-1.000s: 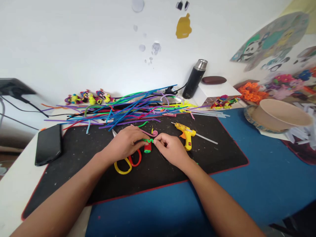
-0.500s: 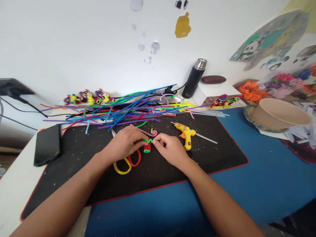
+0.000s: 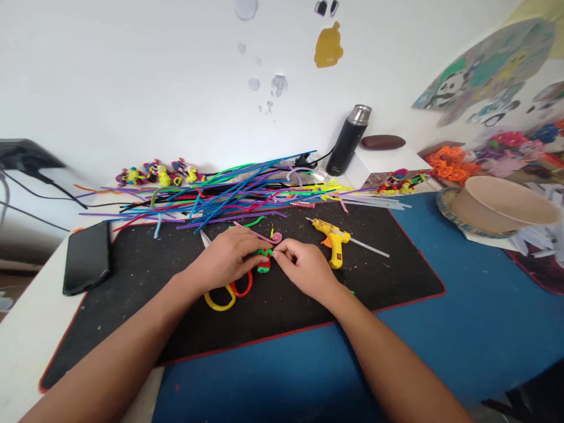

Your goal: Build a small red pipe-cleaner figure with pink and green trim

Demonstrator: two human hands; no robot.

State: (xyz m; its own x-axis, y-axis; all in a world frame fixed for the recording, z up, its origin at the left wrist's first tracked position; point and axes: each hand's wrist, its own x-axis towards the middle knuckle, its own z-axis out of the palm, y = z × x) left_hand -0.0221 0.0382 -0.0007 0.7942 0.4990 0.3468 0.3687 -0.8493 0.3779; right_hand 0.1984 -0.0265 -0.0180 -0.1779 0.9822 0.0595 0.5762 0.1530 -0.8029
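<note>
A green zigzag pipe cleaner (image 3: 265, 252) stretches between my two hands above the dark mat. My left hand (image 3: 230, 254) is closed on its left part, the fingers covering some of it. At its right end, my right hand (image 3: 300, 261) pinches it between thumb and forefinger. Just below lies a small red roll with a green end (image 3: 264, 267), partly hidden by the left thumb. A pink pipe cleaner with a coiled end (image 3: 276, 237) rests behind the fingers. Scissors with yellow and red handles (image 3: 221, 298) lie partly under my left hand.
To the right is a yellow glue gun (image 3: 332, 238) with a glue stick in it. Many loose pipe cleaners (image 3: 238, 194) are piled along the wall. A phone (image 3: 87, 258) lies left, a black flask (image 3: 349, 141) stands behind, and a bowl (image 3: 506, 202) is far right.
My left fingers have shifted slightly along the green zigzag pipe cleaner, and the thumb now covers more of the red roll. The right hand keeps its pinch.
</note>
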